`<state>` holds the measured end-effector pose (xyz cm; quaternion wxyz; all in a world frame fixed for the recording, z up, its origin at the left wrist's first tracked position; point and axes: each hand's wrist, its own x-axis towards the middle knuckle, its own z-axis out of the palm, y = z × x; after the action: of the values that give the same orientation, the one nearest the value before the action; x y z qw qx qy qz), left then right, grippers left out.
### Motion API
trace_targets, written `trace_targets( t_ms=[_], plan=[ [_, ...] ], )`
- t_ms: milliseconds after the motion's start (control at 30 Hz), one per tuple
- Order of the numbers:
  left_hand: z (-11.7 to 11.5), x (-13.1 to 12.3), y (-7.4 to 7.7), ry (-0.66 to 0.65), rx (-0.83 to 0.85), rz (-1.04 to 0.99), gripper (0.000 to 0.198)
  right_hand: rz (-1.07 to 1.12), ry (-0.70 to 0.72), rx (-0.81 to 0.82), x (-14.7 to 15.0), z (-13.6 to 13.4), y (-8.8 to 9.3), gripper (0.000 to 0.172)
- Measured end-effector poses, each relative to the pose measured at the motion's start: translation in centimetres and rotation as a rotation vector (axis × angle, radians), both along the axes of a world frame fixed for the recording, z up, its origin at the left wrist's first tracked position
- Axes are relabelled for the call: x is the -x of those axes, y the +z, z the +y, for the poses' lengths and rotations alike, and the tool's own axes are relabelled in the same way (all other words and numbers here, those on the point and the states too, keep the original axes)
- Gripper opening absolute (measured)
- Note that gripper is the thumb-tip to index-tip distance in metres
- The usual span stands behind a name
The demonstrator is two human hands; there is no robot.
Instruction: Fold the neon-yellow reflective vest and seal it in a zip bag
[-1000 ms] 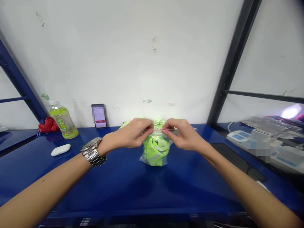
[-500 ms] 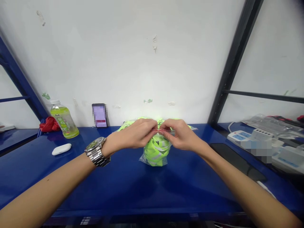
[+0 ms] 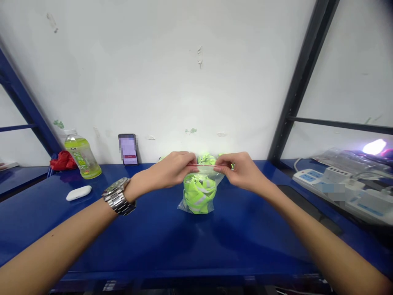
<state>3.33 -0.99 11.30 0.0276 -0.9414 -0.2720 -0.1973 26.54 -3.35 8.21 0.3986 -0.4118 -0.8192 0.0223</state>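
Observation:
A clear zip-lock bag (image 3: 211, 177) stands upright on the blue table, with a red line along its top. Inside it is a rolled bundle of neon-yellow fabric with pale reflective strips (image 3: 199, 196). My left hand (image 3: 175, 168) pinches the left part of the bag's top edge between thumb and fingers. On the right part of that edge, my right hand (image 3: 238, 169) holds a similar pinch. The red line runs straight between the two hands. Behind them more neon-yellow bundles (image 3: 207, 158) show, partly hidden by my hands.
A drink bottle (image 3: 82, 155), a red cloth bundle (image 3: 63, 160), a white earbud case (image 3: 79, 193) and a propped phone (image 3: 129, 149) are on the left. To the right lie a dark flat device (image 3: 307, 205) and power strips (image 3: 310, 176). A wall (image 3: 196, 94) rises behind.
My hands have moved apart along the bag's top edge, the left one leftward and the right one slightly rightward. More of the red line now shows between them.

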Motion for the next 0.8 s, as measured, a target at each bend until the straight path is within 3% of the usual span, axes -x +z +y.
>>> trace_targets(
  t_ms=[167, 300, 400, 500, 567, 700, 767, 800],
  plan=[
    [-0.1, 0.9, 0.7, 0.038, -0.009, 0.047, 0.016, 0.010, -0.041, -0.092, 1.0, 0.1, -0.5, 0.013],
    [0.4, 2.3, 0.5, 0.043, -0.035, 0.030, 0.017, 0.099, 0.084, 0.008, 1.1, 0.2, -0.4, 0.007],
    [0.2, 3.2, 0.8, 0.078, 0.046, 0.019, 0.023, 0.116, 0.091, 0.061, 0.8, 0.2, -0.5, 0.008],
    [-1.0, 3.2, 1.5, 0.105, 0.110, 0.016, 0.036, 0.138, 0.083, 0.039, 1.6, -0.2, -0.4, 0.011],
    [-2.1, 2.7, 1.9, 0.096, 0.121, 0.055, 0.051, 0.183, 0.153, 0.052, 2.6, -0.4, 0.0, 0.011],
    [-3.4, 3.1, 2.5, 0.100, 0.183, 0.200, 0.027, 0.280, 0.435, 0.213, 4.9, 0.5, 0.7, 0.018],
    [-3.4, 4.9, 2.8, 0.133, 0.188, 0.192, 0.029, 0.276, 0.446, 0.216, 6.0, 1.9, 0.4, 0.030],
    [-3.2, 6.1, 3.0, 0.157, 0.183, 0.174, 0.032, 0.234, 0.385, 0.160, 6.6, 2.8, 0.0, 0.034]
  ],
)
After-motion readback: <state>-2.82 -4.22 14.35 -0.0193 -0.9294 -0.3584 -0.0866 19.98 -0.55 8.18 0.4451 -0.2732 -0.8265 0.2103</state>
